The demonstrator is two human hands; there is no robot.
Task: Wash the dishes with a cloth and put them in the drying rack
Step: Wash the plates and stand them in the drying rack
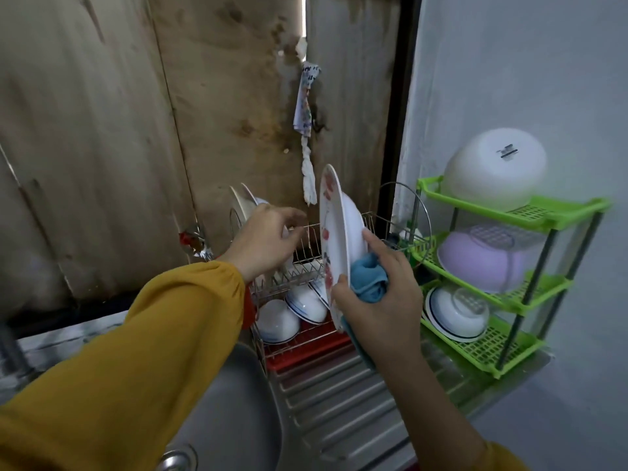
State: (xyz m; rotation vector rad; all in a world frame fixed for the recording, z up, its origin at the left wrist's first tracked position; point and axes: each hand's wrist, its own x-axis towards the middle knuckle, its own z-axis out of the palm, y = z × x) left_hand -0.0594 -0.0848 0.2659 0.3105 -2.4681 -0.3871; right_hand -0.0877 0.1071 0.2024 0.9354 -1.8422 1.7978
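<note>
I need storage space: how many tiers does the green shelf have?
3: the top tier under a white bowl, the middle tier under a purple bowl, the bottom tier under a blue-rimmed bowl.

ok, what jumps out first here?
The white round plate with red flowers stands out, held upright mid-frame by the right hand with a blue cloth. Right of it, the lime-green plastic three-tier shelf carries an upturned white bowl on top. The left hand is at the wire drying rack.
</note>
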